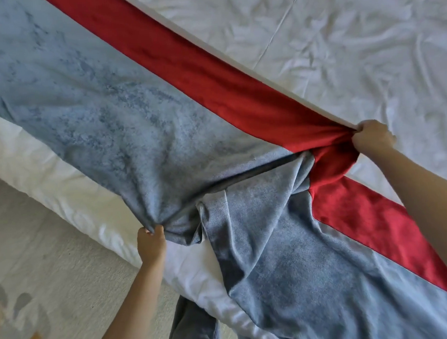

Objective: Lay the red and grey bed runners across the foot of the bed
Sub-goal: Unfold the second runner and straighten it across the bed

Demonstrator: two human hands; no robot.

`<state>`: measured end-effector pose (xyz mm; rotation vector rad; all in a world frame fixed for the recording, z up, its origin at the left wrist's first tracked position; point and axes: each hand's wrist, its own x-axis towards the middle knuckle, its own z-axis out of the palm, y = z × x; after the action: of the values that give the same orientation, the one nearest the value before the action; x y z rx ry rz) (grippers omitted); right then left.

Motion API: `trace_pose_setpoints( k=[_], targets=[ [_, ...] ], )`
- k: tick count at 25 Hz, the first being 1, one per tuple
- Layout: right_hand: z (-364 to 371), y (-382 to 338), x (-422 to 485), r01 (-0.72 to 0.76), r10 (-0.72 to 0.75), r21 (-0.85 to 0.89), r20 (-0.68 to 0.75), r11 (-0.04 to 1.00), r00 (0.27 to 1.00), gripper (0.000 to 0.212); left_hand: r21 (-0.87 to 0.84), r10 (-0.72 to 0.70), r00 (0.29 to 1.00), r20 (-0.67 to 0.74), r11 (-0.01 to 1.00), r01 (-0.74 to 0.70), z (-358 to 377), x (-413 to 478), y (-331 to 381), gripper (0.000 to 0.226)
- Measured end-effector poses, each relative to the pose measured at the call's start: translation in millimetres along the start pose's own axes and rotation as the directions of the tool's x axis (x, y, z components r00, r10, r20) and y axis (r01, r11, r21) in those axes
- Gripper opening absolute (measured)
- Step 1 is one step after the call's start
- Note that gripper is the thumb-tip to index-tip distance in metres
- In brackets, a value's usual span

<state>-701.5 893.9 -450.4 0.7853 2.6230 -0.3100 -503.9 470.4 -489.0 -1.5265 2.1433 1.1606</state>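
Your left hand point(151, 243) pinches the grey runner point(108, 124) and your right hand point(372, 139) clenches the red runner point(197, 73), probably to pull flat what bunches between both grips.

Both arms are held outstretched, left hand point(151, 244) clenched on the grey runner point(125, 139), right hand point(373, 139) on the red runner point(210, 72).

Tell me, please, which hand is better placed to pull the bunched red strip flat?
Probably the right hand: it grips the red runner at the bunch, on the far edge. The left hand grips the grey runner at its near edge, away from the red.
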Motion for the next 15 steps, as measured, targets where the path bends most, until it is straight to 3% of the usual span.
trace_pose_setpoints(
  k=[8,12,15],
  targets=[
    [16,0,-4,0.028,-0.028,-0.006,-0.011,1.0,1.0,0.032,-0.006,-0.003,0.999,-0.043,1.0,0.003,5,-5,1,0.013],
    [21,-7,-20,0.114,-0.115,-0.018,-0.068,0.993,0.991,0.039,-0.126,0.024,0.992,-0.122,0.991,-0.04,13,-25,-1,0.034],
    [24,-12,-35,0.156,-0.158,-0.032,-0.112,0.987,0.981,0.039,-0.133,0.024,0.996,-0.087,0.991,-0.035,22,-43,-3,0.041]
  ],
)
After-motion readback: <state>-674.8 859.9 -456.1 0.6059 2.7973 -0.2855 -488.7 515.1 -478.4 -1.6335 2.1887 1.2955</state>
